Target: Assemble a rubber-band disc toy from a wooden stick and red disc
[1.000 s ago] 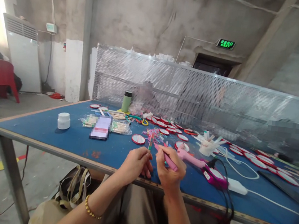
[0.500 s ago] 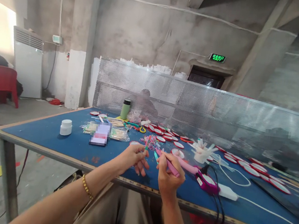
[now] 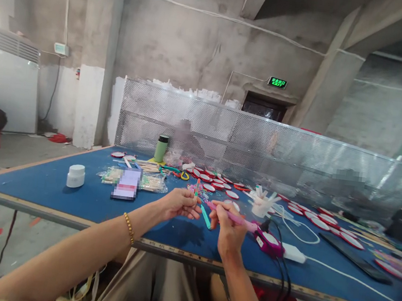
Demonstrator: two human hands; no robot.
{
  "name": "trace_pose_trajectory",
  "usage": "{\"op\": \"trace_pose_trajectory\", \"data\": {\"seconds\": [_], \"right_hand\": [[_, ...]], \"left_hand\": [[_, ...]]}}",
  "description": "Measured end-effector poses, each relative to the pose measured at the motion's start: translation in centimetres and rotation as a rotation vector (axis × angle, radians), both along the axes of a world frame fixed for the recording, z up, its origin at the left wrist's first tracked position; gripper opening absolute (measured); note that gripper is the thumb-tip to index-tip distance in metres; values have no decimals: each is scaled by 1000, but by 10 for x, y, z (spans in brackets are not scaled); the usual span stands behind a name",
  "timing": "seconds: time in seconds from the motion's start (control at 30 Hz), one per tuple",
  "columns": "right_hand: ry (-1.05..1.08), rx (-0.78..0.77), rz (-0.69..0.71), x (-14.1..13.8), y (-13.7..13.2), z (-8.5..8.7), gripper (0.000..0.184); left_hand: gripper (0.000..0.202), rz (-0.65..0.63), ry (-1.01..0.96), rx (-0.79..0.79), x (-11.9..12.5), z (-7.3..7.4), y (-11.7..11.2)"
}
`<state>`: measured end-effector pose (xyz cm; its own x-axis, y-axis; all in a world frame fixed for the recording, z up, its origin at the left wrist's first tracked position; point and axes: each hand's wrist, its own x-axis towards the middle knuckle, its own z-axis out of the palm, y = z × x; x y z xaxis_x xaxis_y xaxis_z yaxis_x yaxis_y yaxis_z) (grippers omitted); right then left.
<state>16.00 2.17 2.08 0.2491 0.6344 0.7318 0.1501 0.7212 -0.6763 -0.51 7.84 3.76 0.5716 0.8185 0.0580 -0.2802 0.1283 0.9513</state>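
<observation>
My left hand (image 3: 183,203) is closed with thumb and fingertips pinching a thin, small strip (image 3: 196,189) of orange and green that points upward. My right hand (image 3: 230,228) grips a slim pink pen-shaped tool (image 3: 212,205), its tip aimed left toward the left fingertips but apart from them. Between the hands shows a teal pen-like piece (image 3: 205,217); whether it lies on the table or touches my right fingers I cannot tell. Behind my fingers sits a tangle of small pink and coloured bits (image 3: 193,187), partly hidden.
Right of my hand are a purple device (image 3: 269,242) with cords and a white cup of sticks (image 3: 261,204). Red-rimmed discs (image 3: 232,194) lie behind. Left stand a phone (image 3: 126,184), a white jar (image 3: 75,175) and a green bottle (image 3: 161,148). A perforated metal screen (image 3: 218,128) closes the table's back.
The view has swung to the right. My right hand now holds the pink tool flatter, and the teal piece shows more fully between my hands. My left hand keeps its pinch on the strip.
</observation>
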Motion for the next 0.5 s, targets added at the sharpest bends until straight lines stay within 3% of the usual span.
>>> {"op": "trace_pose_trajectory", "data": {"seconds": [0.3,0.5], "right_hand": [[1,58,53,-4,23,39,20],[8,44,17,-2,32,38,20]], "left_hand": [[13,-59,-3,80,16,14,25],[17,-59,-17,116,15,12,33]]}}
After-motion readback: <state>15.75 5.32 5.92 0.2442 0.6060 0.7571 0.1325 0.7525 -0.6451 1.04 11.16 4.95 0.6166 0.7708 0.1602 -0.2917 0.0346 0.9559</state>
